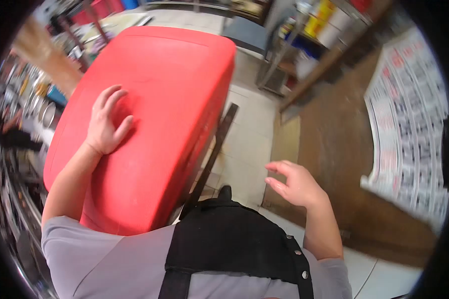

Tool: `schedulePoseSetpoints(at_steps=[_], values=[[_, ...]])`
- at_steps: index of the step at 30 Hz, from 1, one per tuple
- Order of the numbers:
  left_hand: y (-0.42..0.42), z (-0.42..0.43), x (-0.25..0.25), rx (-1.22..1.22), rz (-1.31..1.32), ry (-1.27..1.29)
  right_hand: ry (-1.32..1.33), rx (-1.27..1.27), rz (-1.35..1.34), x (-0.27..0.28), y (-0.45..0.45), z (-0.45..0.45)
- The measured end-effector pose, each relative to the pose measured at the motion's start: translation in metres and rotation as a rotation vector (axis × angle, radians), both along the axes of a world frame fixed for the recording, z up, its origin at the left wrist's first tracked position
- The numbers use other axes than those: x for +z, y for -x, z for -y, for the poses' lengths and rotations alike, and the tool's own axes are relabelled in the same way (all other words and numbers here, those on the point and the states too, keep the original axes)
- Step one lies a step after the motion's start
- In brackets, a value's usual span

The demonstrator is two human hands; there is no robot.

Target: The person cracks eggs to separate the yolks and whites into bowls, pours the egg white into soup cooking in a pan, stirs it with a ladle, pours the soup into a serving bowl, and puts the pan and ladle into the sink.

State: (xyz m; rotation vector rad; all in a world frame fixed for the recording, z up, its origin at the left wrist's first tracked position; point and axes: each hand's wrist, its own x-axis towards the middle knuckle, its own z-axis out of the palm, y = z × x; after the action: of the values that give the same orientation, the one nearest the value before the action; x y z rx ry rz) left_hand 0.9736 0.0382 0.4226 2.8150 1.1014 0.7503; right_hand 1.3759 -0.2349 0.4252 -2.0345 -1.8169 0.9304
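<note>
A large red lidded bin or cooler box [149, 94] takes up the left and middle of the head view. My left hand [107, 119] is over its top, fingers loosely bent and apart, with nothing in them. Whether the fingertips touch the lid I cannot tell. My right hand [295, 183] hangs in the air to the right of the red box, thumb and fingers apart, holding nothing. It is nearest to a brown wooden panel [329, 149].
Printed newspaper-like sheets [404, 134] lie against the panel at right. A dark bar [219, 144] runs along the red box's side. Shelves [304, 50] with bottles stand at the back right. A wooden post [45, 52] and metal pots [49, 114] are at left. Pale tiles [247, 159] cover the floor.
</note>
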Motion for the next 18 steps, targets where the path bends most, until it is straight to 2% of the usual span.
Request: schedulePoseSetpoints(at_steps=[4,9,11,14,18], values=[[-0.007,-0.002,0.001,0.247,-0.001,-0.010,0.093,0.055,-0.095,-0.026,-0.079,-0.071],[-0.015,0.002,-0.001,0.516,0.043,0.028,0.171,-0.034,-0.154,-0.055,-0.182,-0.184],[-0.019,0.003,-0.001,0.652,0.043,0.039,0.215,-0.101,-0.173,-0.046,-0.211,-0.243],[-0.017,0.001,-0.013,0.887,0.121,0.098,0.053,0.035,-0.180,-0.052,-0.277,-0.336],[-0.031,-0.003,-0.011,1.198,-0.006,0.058,-0.043,0.104,-0.461,-0.052,-0.331,-0.462]])
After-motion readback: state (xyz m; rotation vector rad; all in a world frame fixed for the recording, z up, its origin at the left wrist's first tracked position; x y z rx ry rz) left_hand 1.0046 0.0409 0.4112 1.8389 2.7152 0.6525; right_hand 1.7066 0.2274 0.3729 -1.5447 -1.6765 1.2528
